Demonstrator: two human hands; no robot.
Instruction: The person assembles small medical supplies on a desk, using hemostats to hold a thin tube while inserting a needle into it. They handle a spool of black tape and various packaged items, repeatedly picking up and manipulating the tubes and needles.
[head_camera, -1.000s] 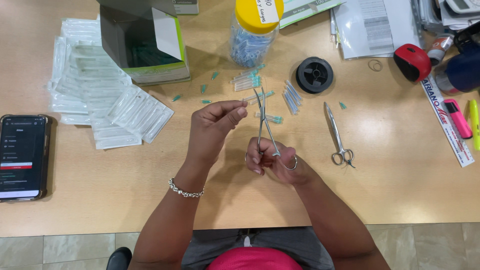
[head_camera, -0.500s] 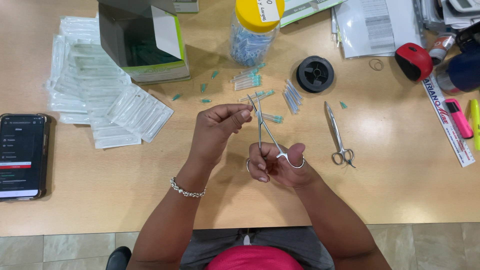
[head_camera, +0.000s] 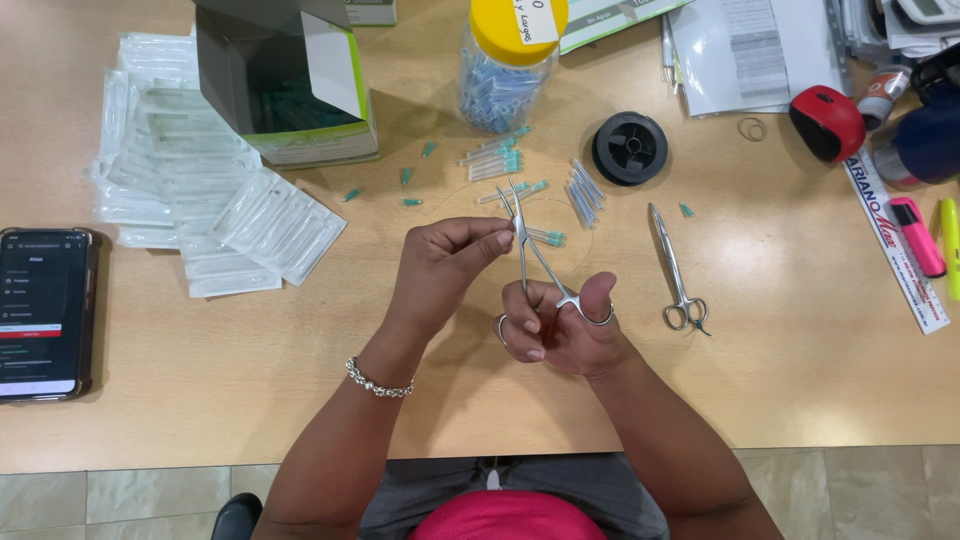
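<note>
Above the middle of the wooden table (head_camera: 300, 400), you hold a pair of steel forceps (head_camera: 535, 262) upright-ish, its tips pointing away from you and its jaws slightly parted. Your right hand (head_camera: 560, 330) grips the handles, thumb through one ring and a finger through the other, the remaining fingers curled into the palm. Your left hand (head_camera: 445, 265) comes in from the left, wrist bent, thumb and forefinger pinched together right at the forceps' blades; whether anything thin sits in that pinch, I cannot tell. A beaded bracelet (head_camera: 378, 380) circles your left wrist.

Just beyond the tips lie scattered teal-capped needles (head_camera: 495, 160), near a black spool (head_camera: 629, 147) and a yellow-lidded jar (head_camera: 505, 60). A second pair of forceps (head_camera: 677, 268) lies flat to your right. Blister packs (head_camera: 210, 215) and an open box (head_camera: 285, 80) sit left, a phone (head_camera: 42, 312) at the far left edge.
</note>
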